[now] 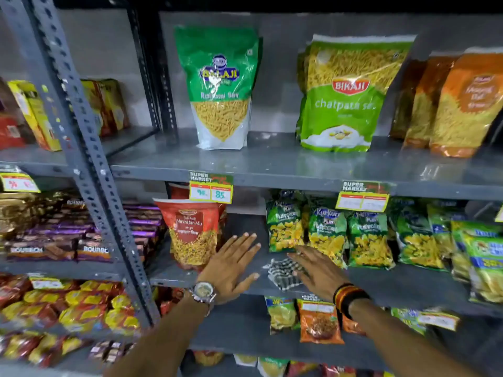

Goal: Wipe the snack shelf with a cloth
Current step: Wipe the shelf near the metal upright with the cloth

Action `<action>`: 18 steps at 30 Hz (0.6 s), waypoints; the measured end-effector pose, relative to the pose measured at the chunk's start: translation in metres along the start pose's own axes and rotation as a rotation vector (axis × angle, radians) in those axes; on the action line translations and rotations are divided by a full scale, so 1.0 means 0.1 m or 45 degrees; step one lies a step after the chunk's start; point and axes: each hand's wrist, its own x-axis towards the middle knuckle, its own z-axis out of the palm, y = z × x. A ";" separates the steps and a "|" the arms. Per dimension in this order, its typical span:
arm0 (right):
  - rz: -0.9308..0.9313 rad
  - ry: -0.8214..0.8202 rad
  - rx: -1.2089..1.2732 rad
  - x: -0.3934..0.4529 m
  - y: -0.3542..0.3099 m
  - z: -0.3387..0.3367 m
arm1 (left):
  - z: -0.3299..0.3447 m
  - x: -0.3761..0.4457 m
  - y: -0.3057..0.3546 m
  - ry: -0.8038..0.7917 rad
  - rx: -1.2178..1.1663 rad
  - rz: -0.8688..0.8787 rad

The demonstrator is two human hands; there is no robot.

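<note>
A black-and-white checked cloth (281, 273) lies crumpled on the grey middle shelf (174, 273), near its front edge. My right hand (317, 270) rests flat on the cloth's right part, fingers spread and pointing left. My left hand (231, 265), with a wristwatch, hovers flat over the bare shelf just left of the cloth, fingers apart, holding nothing. A red Navratan Mix pouch (192, 229) stands right beside my left hand. Green puffcorn packets (326, 232) stand directly behind my right hand.
The upper shelf (272, 164) carries green sev pouches (220, 85) and orange packs (460, 104). Price tags (211, 187) hang from its front lip. A perforated grey upright (89, 148) divides off the left rack of biscuit packs (54, 240). More snack packets (318, 322) sit on the shelf below.
</note>
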 end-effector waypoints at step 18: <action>-0.067 -0.176 0.088 0.64 0.17 1.06 | 1.65 -0.14 -0.68 -0.334 -0.110 -0.054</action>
